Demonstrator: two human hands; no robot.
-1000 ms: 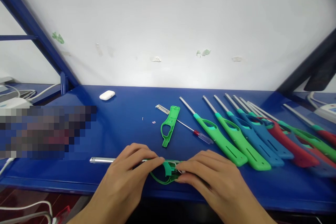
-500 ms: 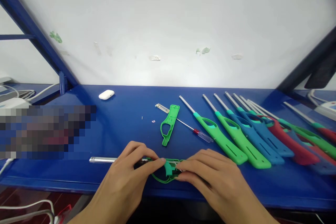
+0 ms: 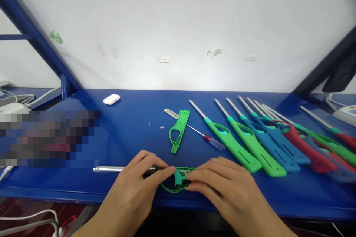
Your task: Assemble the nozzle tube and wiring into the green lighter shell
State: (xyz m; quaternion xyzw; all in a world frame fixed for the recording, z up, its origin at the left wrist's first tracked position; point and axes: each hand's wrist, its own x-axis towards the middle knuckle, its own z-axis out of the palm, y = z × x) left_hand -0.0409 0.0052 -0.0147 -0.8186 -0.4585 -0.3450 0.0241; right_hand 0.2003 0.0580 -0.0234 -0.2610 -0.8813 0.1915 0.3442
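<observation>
An opened green lighter (image 3: 171, 189) with a long metal tube lies near the table's front edge, its inner parts showing. My left hand (image 3: 139, 185) grips it where the tube meets the handle, thumb beside the teal trigger (image 3: 178, 177). From the other side my right hand (image 3: 222, 185) pinches at the inside of the handle just right of the trigger; its fingertips hide what they hold there. Beyond the hands lies the loose green half shell (image 3: 181, 122). A clear fuel tank (image 3: 171, 113) and a screwdriver (image 3: 213, 142) with a see-through handle lie by it.
Several whole long lighters, green, blue and red, such as a green lighter (image 3: 236, 144), are spread along the right. A white earbud case (image 3: 111, 99) sits at the back left. A tiny screw (image 3: 150, 123) and a small pale piece (image 3: 161, 127) lie mid-table.
Both hands keep their places on the opened lighter, with only a very slight shift of the right fingertips by the trigger. The whole view has moved a little.
</observation>
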